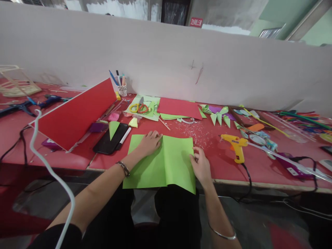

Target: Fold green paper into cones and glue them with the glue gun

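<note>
A sheet of light green paper (178, 159) with a crease down its middle lies at the table's front edge, its lower part jutting out past the edge. My left hand (151, 142) rests on the paper's left half, fingers slightly bent and tips near the top of the crease. At the right edge of the sheet, my right hand (201, 164) grips it between thumb and fingers. The right half is raised a little along the crease. A black phone (110, 139) with a green paper cone (113, 128) on it and a white marker (125, 135) lie left of the sheet.
A yellow glue gun (236, 145) with a cord lies at right, near a purple power strip (293, 166). Behind are scissors (139, 108), red paper (178, 108) and folded green paper pieces (219, 116). A red board (77, 117) leans at left; a white cable (49, 166) hangs in front.
</note>
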### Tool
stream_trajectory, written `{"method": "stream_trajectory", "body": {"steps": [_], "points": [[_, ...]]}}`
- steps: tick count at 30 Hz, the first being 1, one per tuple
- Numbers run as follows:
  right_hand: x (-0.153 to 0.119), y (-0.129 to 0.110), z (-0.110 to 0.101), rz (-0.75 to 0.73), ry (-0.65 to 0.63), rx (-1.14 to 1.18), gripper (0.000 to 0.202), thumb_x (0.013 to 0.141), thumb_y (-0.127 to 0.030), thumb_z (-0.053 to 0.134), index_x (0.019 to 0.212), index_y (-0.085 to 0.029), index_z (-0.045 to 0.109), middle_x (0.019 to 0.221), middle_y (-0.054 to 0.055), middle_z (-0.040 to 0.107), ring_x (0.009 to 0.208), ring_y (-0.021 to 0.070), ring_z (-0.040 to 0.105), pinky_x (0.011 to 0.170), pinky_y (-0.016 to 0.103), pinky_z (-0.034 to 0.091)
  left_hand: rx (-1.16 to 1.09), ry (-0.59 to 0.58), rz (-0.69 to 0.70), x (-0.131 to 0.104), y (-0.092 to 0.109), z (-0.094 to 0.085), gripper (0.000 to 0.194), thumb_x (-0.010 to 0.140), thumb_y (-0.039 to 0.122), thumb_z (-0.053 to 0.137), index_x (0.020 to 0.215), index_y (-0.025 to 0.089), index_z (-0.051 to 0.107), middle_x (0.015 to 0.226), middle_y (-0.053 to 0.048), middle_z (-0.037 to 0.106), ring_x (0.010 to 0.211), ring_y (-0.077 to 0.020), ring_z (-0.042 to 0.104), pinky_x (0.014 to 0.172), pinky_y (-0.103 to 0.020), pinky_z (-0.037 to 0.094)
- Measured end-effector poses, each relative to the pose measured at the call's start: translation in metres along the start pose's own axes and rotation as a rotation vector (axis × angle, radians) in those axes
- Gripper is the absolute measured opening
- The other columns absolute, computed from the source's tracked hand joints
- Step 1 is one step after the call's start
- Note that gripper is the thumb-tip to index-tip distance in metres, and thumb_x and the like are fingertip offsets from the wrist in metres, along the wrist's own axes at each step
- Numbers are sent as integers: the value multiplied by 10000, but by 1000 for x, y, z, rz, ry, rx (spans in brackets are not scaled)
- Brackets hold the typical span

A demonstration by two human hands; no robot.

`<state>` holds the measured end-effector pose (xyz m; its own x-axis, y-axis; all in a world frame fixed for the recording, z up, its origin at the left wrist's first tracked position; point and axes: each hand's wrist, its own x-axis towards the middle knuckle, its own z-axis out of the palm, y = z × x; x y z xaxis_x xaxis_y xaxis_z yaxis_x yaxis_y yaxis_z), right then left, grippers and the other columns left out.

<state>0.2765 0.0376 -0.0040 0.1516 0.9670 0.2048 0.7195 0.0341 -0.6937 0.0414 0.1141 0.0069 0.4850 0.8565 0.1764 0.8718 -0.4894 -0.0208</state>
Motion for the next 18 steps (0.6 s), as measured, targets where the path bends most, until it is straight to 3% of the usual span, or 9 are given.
{"method": "stream_trajectory", "body": {"steps": [12,16,18], "points": [[-1,8,-6,39,17,-5,275,773,-322,429,1004,-182,483,570,-24,531,513,144,487,526,245,340,-5,-28,-34,-3,7,-4,359,888,245,338,1229,190,436,1149,-98,491,1045,-222,457,812,-344,407],[-3,6,-11,154,-38,248,523,732,-463,524,1147,-169,404,613,-19,573,582,165,546,560,267,409,-92,-79,26,-22,8,-6,417,907,332,318,1293,194,390,1315,-103,410,1192,-230,384,983,-369,317],[-8,3,-13,222,-94,412,653,696,-491,572,1215,-166,345,625,-15,592,607,180,575,571,284,444,-113,-143,-27,-29,11,-6,453,915,366,284,1343,222,316,1410,-98,304,1277,-242,293,1034,-449,236]]}}
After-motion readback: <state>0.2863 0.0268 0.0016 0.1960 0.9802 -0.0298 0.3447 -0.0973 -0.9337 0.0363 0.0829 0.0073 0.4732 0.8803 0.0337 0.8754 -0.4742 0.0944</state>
